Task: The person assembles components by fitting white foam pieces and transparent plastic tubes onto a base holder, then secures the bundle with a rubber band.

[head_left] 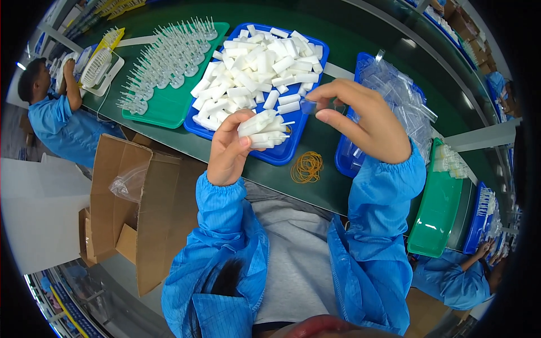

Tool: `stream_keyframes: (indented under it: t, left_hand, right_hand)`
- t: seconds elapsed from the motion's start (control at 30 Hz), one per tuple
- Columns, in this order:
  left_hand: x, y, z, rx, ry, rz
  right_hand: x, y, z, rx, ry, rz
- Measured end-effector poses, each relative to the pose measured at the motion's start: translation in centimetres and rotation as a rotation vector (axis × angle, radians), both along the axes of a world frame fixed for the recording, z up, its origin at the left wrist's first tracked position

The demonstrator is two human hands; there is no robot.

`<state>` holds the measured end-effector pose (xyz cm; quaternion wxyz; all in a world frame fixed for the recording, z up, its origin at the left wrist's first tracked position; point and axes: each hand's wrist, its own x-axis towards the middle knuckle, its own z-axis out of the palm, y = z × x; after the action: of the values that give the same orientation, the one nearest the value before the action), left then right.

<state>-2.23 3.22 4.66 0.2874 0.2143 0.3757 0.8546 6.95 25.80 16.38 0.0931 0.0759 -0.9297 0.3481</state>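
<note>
My left hand (pixel 227 151) is wrapped round a bundle of white blocks (pixel 261 130), some with thin white stems at their right ends. Across from it, my right hand (pixel 369 118) pinches a short clear plastic tube (pixel 307 106) between thumb and fingers, a little apart from the bundle. Beneath both, a blue tray (pixel 280 160) holds a heap of loose white blocks (pixel 262 65). Orange rubber bands (pixel 307 167) lie in a pile on the green table, between this tray and a second blue tray (pixel 341 160) of clear plastic tubes (pixel 389 93).
At the back left, a green tray (pixel 169 107) carries rows of clear stemmed parts (pixel 172 53). An opened cardboard box (pixel 115 174) stands left of me. Another green tray (pixel 437 219) sits at the right. Co-workers in blue sit left (pixel 53 124) and right (pixel 453 281).
</note>
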Motion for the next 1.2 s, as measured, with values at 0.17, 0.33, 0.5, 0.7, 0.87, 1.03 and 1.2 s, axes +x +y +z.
stream_keyframes:
  t: [0.17, 0.33, 0.5, 0.7, 0.87, 1.03, 1.2]
  left_hand:
    - [0.3, 0.5, 0.6, -0.031, 0.077, 0.01]
    - [0.6, 0.6, 0.9, -0.068, 0.102, 0.014]
    - [0.9, 1.0, 0.6, -0.165, 0.141, 0.047]
    - [0.8, 1.1, 0.3, -0.179, 0.348, 0.106]
    - [1.0, 1.1, 0.7, -0.197, 0.231, 0.082]
    - [0.7, 1.0, 0.8, -0.204, 0.261, 0.099]
    - [0.8, 1.0, 1.1, -0.183, 0.252, 0.113]
  right_hand:
    - [-0.3, -1.5, 0.3, -0.058, 0.277, 0.152]
    - [-0.9, -2.9, -0.5, -0.046, 0.291, 0.168]
    - [-1.0, -4.1, -0.7, -0.072, 0.285, 0.107]
    - [-1.3, -4.5, -1.3, -0.111, 0.394, 0.114]
    - [-1.2, -4.6, -1.3, -0.103, 0.377, 0.113]
    - [-1.2, -4.2, -0.9, -0.14, 0.385, 0.133]
    - [-0.9, -3.0, -0.6, -0.194, 0.325, 0.114]
